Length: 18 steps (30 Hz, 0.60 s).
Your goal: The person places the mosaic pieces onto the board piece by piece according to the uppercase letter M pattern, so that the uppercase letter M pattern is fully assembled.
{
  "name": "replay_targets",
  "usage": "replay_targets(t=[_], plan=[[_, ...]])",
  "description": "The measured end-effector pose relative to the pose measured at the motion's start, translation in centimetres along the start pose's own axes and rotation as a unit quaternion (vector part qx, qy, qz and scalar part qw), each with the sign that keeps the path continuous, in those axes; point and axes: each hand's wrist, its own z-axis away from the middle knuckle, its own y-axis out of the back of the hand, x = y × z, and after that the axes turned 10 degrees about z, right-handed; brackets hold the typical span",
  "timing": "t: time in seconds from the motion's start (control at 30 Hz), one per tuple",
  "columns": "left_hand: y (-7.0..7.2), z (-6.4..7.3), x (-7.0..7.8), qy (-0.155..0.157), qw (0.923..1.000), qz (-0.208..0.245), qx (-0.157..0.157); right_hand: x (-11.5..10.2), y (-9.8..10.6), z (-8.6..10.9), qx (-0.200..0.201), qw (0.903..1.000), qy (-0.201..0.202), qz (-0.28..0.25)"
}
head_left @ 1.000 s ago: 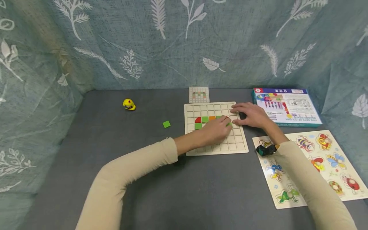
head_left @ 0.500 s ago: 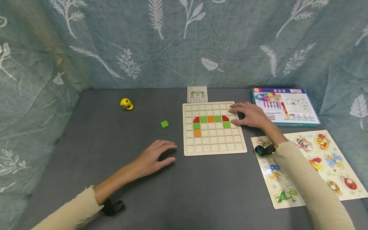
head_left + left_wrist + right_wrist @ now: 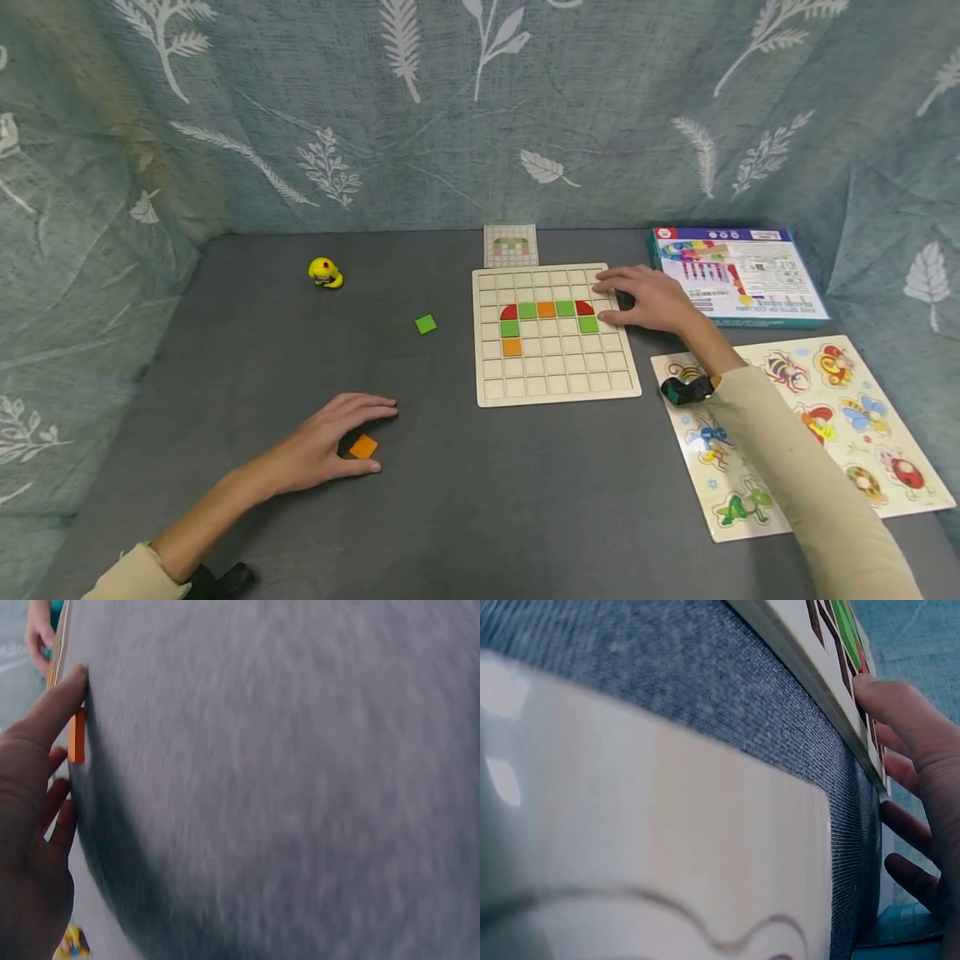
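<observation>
Since the earlier frames the left hand had drawn back off the grid board and come down on the near left of the grey table, where an orange tile now showed beneath it; the right hand had kept its place.

Largest first. The table carried the grid board at centre, an insect peg puzzle at near right and a printed box at far right. On the board a partial arch of red, green and orange tiles was seated in the upper rows. A small pattern card lay just beyond the board's far edge. A yellow toy stood at far left, and a loose green tile lay between it and the board.

The left hand arched over the orange tile, thumb and fingers spread to either side with tips on the cloth; whether they already touched the tile could not be told, and nothing was lifted. The right hand rested flat and relaxed on the board's far right corner, gripping nothing.

The orange tile lay flat, square with no long axis, directly under the left hand and well apart from the right. The board lay to its far right.
</observation>
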Motion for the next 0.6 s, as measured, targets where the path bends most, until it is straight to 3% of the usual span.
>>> replay_targets(t=[0.1,0.3,0.5,0.6], plan=[[0.8,0.7,-0.3,0.007,1.0,0.001,-0.006,0.0,-0.1,-0.1,-0.002,1.0,0.001,0.001],[1.9,1.5,-0.6,-0.015,0.9997,-0.02,-0.007,-0.1,-0.1,-0.1,-0.001,1.0,0.0,-0.004],[1.4,1.0,-0.9,-0.04,0.9985,-0.028,0.023,-0.1,-0.1,-0.1,0.0,1.0,-0.003,-0.001],[1.1,0.7,-0.9,-0.034,0.9981,-0.04,0.032,-0.2,-0.1,-0.1,0.001,1.0,0.0,-0.002]])
